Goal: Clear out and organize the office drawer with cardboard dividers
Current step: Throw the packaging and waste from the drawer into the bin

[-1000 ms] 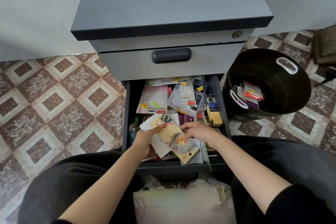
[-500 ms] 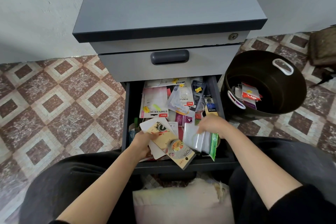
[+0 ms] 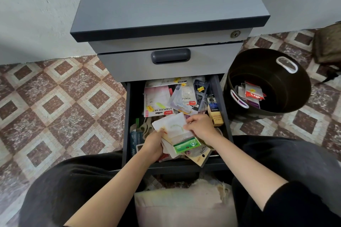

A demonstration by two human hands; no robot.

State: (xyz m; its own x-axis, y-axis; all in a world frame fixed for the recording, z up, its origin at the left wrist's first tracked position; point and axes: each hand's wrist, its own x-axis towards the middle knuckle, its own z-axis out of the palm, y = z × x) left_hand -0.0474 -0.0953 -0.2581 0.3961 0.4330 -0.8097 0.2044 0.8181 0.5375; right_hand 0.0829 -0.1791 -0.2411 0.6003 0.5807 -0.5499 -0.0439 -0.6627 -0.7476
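Left hand (image 3: 154,143) grips our stack of packets (image 3: 200,155), right hand (image 3: 201,125) has just pinched a clear pouch (image 3: 175,127) on top; drawer (image 3: 127,116) clearing barely begun.

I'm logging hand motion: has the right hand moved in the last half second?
Yes: the right hand has gone left, away from the drawer's right wall, onto the stack of packets held by the left hand.
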